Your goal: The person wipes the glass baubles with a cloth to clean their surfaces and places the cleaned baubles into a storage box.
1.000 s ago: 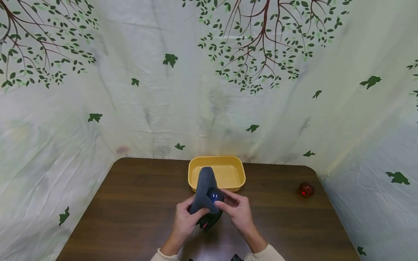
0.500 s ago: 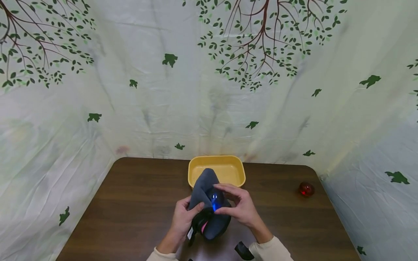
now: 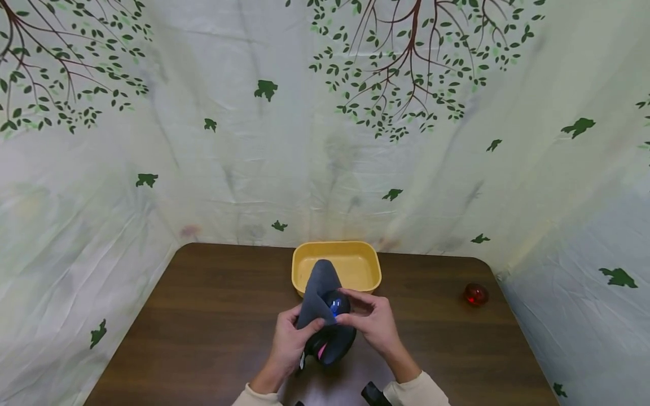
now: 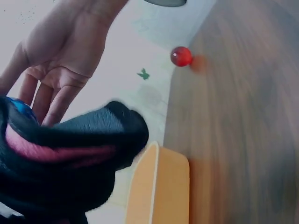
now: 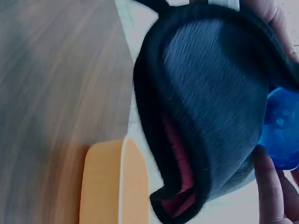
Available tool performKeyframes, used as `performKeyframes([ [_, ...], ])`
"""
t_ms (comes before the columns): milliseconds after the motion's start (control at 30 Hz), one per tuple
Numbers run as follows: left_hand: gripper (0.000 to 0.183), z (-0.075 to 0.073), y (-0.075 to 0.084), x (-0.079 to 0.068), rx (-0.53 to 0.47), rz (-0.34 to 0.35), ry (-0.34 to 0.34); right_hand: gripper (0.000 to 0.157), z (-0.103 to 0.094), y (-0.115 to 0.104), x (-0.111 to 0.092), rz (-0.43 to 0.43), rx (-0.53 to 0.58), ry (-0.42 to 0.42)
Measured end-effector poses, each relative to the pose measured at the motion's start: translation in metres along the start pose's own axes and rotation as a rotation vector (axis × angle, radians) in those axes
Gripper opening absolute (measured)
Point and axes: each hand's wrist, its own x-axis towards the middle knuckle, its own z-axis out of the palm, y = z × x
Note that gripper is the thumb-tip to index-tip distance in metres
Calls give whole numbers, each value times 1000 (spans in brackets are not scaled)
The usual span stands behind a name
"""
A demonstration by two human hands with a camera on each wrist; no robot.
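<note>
Left hand (image 3: 291, 341): fingers pinch dark cloth (image 3: 317, 290). Right hand (image 3: 374, 322): fingers pinch blue ball (image 3: 338, 303), against the cloth. Counter (image 3: 213, 316), far side: yellow tub (image 3: 358, 272), middle; red ball (image 3: 476, 294), right.

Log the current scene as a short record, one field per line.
Left hand: holds black-trimmed, pink-lined dark grey fabric item
Right hand: pinches glossy blue ball, partly hidden by the fabric item
Container: yellow rectangular tub, at far edge of brown wooden table
Loose: glossy red ball, near the table's far right corner
</note>
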Motion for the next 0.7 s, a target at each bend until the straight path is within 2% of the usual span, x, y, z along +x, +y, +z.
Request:
performKeyframes([
  [167,30,-2,-3,1,180,144,5,43,3,2,0,70,25,29],
  [300,42,-4,-6,2,191,198,-8,43,5,5,0,98,65,26],
  [400,43,-4,-6,3,185,177,4,45,5,7,1,79,76,13],
  [567,40,-2,-5,4,218,101,45,48,3,12,0,31,102,-18],
  [700,32,0,-4,4,201,34,61,50,2,18,0,-66,96,-38],
])
